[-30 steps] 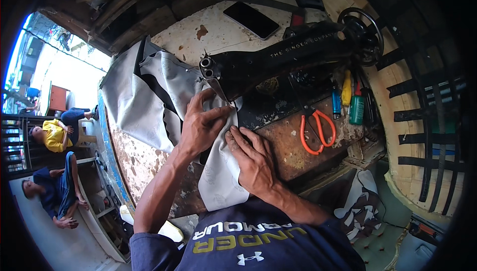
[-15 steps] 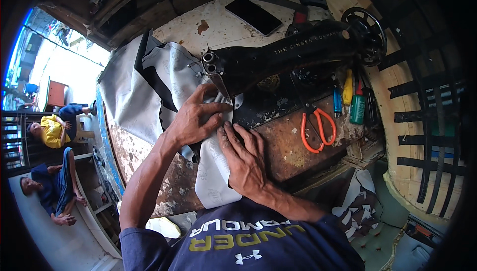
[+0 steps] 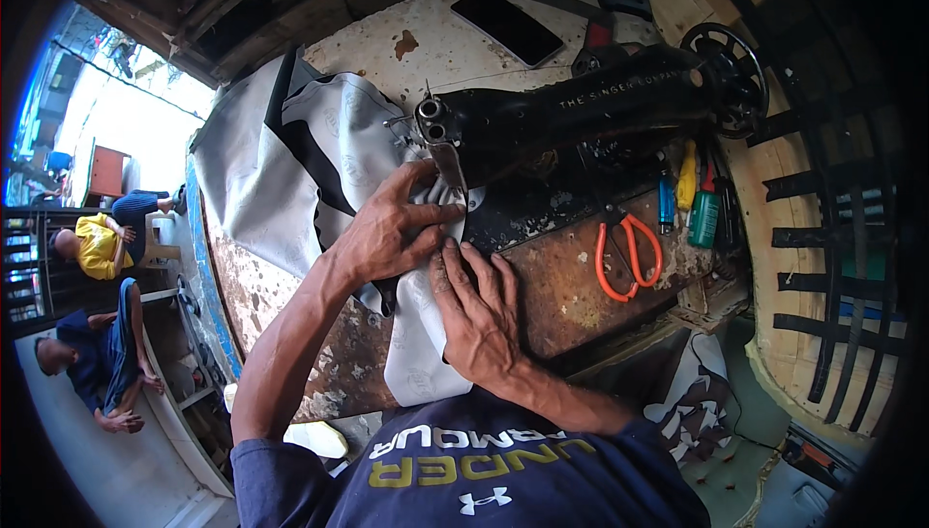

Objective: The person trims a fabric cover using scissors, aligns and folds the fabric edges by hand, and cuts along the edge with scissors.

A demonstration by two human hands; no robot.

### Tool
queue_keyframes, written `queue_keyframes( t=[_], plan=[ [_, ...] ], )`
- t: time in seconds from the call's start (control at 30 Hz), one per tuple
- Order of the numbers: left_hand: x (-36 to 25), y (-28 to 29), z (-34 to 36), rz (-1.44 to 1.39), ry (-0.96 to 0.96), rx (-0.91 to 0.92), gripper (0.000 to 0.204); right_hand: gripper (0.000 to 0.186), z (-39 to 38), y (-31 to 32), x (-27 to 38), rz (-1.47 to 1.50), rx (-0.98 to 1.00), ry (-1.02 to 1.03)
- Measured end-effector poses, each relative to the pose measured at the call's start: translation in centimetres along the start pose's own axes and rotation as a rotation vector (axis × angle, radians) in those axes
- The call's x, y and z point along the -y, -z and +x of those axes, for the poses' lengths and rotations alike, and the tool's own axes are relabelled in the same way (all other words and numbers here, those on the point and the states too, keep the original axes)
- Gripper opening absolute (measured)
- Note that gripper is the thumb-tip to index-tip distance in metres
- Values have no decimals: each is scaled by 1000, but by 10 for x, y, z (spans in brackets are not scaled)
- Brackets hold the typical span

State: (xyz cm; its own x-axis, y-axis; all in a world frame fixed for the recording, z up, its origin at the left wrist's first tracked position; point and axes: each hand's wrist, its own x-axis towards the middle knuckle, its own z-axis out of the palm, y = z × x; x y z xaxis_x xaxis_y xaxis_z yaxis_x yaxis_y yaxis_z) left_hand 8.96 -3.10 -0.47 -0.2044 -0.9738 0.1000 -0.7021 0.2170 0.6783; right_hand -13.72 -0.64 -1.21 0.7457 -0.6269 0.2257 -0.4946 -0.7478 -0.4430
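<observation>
My fingers [image 3: 426, 201] lie flat, gripping nothing, pressing the grey cloth [image 3: 290, 155] on the bench [image 3: 571, 286]. My left hand [image 3: 387, 233] sits by the needle; my right hand [image 3: 479, 315] just below.

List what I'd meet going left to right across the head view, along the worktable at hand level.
Grey fabric → left hand → right hand → orange scissors → blue lighter → green bottle.
</observation>
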Motion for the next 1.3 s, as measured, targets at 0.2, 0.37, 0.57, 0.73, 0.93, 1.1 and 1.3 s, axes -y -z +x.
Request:
queue_keyframes(
  t=[0.2,0.37,0.57,0.73,0.93,1.1,1.3],
  plan=[
    [7,-15,-5,39,-8,-68,41,48,-1,-1,-7,28,6,1],
    [-3,-39,-9,132,110,-263,40,48,2,5,-17,51,-10,-11],
    [-28,-70,-11,168,332,-513,33,51,6,17,-38,137,18,3],
    [-48,-73,-6,157,449,-590,30,53,8,21,-51,233,19,1],
    [-36,-49,-16,100,307,-379,40,53,2,21,-42,189,-35,32],
    [-40,-39,-14,160,304,-234,39,51,-2,15,-43,215,-80,30],
    [-34,-47,-43,201,272,-311,48,50,-2,17,-45,235,-84,35]
  ],
)
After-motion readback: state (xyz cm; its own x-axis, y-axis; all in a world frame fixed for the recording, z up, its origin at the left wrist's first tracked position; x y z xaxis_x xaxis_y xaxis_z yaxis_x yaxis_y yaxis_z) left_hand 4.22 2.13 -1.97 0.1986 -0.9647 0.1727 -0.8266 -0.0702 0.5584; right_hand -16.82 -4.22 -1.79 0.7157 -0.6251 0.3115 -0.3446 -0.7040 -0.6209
